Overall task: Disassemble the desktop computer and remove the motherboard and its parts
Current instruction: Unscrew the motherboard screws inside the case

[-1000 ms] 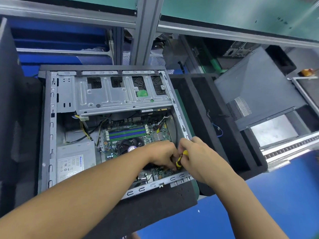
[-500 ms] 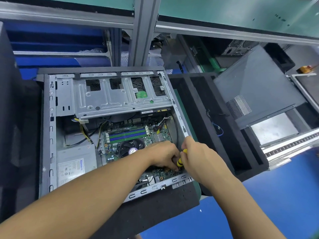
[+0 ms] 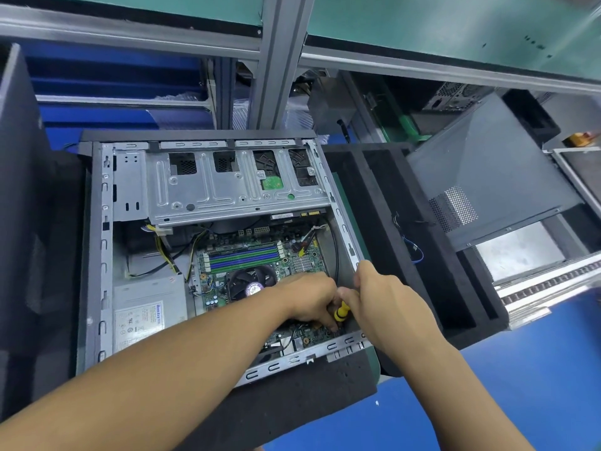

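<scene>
An open desktop case (image 3: 97,255) lies on its side on black foam. Inside sits the green motherboard (image 3: 292,252) with blue and green memory slots and a black CPU fan (image 3: 250,281). A silver drive cage (image 3: 234,190) spans the case's far half. My right hand (image 3: 387,304) grips a yellow-and-black screwdriver (image 3: 341,312), its tip down on the board's near right corner. My left hand (image 3: 312,297) curls beside the screwdriver with its fingertips on the shaft near the board; the tip itself is hidden.
A grey power supply (image 3: 149,310) with yellow and black cables fills the case's near left. To the right lie a black foam tray (image 3: 406,255) and the removed grey side panel (image 3: 487,177). A metal frame post (image 3: 279,60) stands behind the case.
Both hands stay at the board's near right corner; the right hand has turned slightly on the screwdriver handle. The camera view has shifted a little.
</scene>
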Available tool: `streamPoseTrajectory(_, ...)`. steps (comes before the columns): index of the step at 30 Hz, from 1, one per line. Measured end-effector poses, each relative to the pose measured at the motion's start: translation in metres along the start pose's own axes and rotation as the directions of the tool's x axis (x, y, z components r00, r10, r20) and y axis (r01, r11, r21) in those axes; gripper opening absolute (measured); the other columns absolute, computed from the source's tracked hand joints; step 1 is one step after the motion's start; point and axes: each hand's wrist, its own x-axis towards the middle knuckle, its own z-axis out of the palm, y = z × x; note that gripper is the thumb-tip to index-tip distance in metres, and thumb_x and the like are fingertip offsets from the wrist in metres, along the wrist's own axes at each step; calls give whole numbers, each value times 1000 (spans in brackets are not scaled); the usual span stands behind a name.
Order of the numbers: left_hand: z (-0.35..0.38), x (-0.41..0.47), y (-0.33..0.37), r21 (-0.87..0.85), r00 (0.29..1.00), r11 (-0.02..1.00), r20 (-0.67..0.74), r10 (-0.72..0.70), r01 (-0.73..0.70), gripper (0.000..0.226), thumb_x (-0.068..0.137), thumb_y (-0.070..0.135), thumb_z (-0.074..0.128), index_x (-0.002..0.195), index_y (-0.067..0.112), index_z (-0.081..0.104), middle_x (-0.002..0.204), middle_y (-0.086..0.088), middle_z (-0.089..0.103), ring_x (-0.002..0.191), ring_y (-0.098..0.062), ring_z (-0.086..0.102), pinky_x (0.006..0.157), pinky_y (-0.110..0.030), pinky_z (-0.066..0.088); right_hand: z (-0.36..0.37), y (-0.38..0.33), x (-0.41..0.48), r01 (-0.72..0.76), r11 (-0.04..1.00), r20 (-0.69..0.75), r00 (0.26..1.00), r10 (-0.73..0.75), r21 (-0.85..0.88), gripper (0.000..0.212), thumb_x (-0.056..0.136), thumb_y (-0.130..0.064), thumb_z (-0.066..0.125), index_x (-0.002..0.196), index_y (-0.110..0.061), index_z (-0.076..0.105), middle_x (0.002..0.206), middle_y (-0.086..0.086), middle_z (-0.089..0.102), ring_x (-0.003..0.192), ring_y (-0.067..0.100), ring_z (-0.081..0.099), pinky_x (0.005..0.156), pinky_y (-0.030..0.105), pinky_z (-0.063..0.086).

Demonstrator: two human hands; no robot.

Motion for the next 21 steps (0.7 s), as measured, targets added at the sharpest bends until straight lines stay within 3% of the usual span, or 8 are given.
streamPoseTrajectory(3, 1, 0, 0, -25, 1000, 1000, 7, 14, -14, 33, 73, 58, 75, 97, 35, 71, 76, 12, 66, 69, -10, 60, 59, -26, 51, 1, -1, 0, -7, 999, 17, 1000, 6, 31, 21, 101, -38, 46, 100, -18, 41, 88, 0, 55, 72, 25, 52, 59, 33, 39)
streamPoseTrajectory(6, 0, -1, 0, -50, 1000, 998, -7, 27, -27, 28, 73, 53, 77, 91, 34, 69, 67, 16, 59, 61, 1, 51, 52, -23, 40, -3, -1, -2, 35, 997, 51, 998, -39, 76, 7, 97, -24, 49, 102, -21, 46, 97, -1, 48, 75, 21, 50, 61, 33, 41)
streamPoseTrajectory(9, -1, -2, 1, -53, 1000, 998, -14, 25, -26, 12, 77, 40, 76, 82, 38, 65, 59, 20, 52, 55, 6, 45, 50, -21, 33, -4, 1, -3, 31, 995, 117, 992, -43, 100, 14, 92, -16, 54, 96, -27, 47, 96, -2, 36, 63, 15, 43, 51, 26, 32)
streamPoseTrajectory(13, 0, -4, 2, -37, 1000, 999, -16, 19, -20, 26, 70, 41, 74, 66, 54, 51, 55, 14, 48, 50, 2, 44, 45, -19, 28, -1, 1, -4, 40, 991, 139, 989, -58, 127, 22, 90, -8, 53, 91, -29, 45, 97, -3, 32, 59, 14, 39, 47, 23, 22)
streamPoseTrajectory(18, 0, -1, 2, -47, 1000, 999, 21, -3, 4, 20, 76, 45, 74, 72, 34, 58, 67, 9, 59, 60, -7, 53, 55, -25, 45, -1, 1, -2, 59, 979, 121, 989, -84, 197, 16, 92, -16, 53, 87, -29, 47, 96, -3, 33, 59, 13, 41, 47, 20, 25)
streamPoseTrajectory(21, -2, -2, 3, -29, 1000, 1000, 10, -6, 6, 27, 74, 49, 76, 83, 27, 66, 72, 7, 61, 62, -8, 54, 52, -24, 42, 1, 1, -1, 56, 974, 34, 997, -65, 217, 6, 98, -32, 52, 97, -28, 47, 95, -2, 38, 61, 17, 47, 51, 24, 33)
